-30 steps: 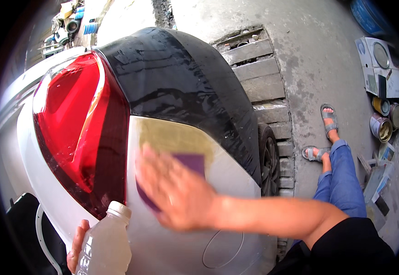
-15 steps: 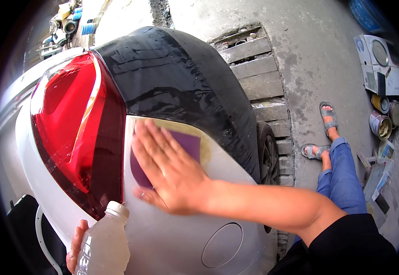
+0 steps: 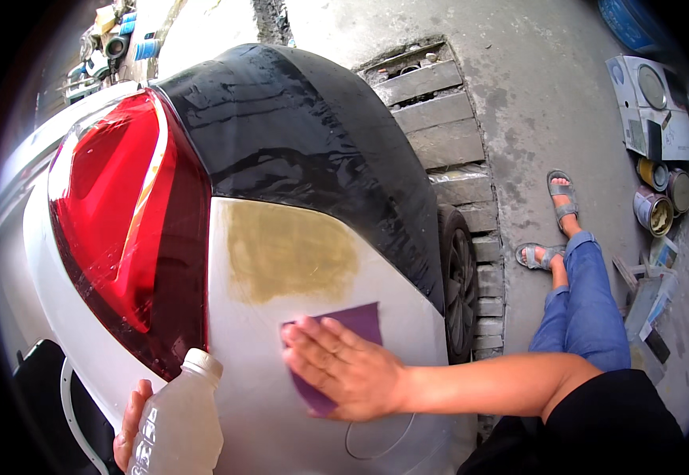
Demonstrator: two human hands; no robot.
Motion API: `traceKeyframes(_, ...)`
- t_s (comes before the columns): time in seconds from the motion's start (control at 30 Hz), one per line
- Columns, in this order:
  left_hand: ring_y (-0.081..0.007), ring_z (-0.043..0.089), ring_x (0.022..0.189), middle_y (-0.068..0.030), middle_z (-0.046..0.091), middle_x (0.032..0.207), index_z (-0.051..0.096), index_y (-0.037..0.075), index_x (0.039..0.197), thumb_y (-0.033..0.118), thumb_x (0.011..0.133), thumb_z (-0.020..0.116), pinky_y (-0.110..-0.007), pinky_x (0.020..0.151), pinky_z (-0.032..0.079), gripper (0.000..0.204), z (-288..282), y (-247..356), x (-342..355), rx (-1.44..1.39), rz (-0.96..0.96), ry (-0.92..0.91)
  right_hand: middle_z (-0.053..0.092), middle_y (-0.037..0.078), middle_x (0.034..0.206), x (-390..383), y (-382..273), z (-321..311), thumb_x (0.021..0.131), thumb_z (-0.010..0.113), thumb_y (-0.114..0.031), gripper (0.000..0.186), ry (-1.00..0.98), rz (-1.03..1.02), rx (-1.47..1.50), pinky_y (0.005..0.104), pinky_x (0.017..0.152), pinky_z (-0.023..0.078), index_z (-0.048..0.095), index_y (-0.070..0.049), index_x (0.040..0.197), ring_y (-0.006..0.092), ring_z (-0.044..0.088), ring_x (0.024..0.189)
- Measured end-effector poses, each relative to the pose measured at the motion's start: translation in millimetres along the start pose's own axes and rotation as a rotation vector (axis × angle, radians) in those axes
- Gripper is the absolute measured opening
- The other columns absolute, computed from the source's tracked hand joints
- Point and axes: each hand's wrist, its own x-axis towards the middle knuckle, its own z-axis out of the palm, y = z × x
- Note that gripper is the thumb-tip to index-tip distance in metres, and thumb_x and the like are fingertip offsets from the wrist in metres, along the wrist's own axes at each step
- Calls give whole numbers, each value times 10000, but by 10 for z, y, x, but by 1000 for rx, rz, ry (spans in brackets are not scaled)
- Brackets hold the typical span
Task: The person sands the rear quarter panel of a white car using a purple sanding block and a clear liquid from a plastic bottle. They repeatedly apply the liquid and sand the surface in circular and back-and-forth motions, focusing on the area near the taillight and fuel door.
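A purple sheet of sandpaper lies against the silver car panel. My right hand presses on it with flat fingers, just above the round fuel flap. A yellowish-brown filler patch shows on the panel above that hand, beside the red tail light. At the lower left my left hand is wrapped around a clear plastic bottle with a white cap, holding cloudy liquid. Most of the left hand is behind the bottle.
Black sheeting or a black bumper part borders the panel, with a wheel beyond. A slatted drain cover runs along the concrete floor. Opened cans and a white carton stand at right. My sandalled feet are on the floor.
My right hand and the sandpaper have slid down and to the right across the panel, uncovering the filler patch. The left hand and bottle stay almost where they were.
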Motion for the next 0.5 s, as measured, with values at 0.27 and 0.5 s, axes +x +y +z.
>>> traceKeyframes(0.27,-470,478,1334,-348,414,1455,234,17,1512,795,772,631,-564,1098,432,1145,49,41,31,42,11,8,203,312,1609,640,104,-32,938,576,-463,906,48,14,56,536,1228,147,187,78,1552,454,178,1512)
traceKeyframes(0.5,-473,475,1337,-348,415,1455,240,16,1511,808,742,651,-563,1101,427,1178,-63,67,37,5,29,-60,166,327,1611,320,433,-67,957,568,-424,880,74,133,24,526,1228,155,164,78,1556,477,178,1502)
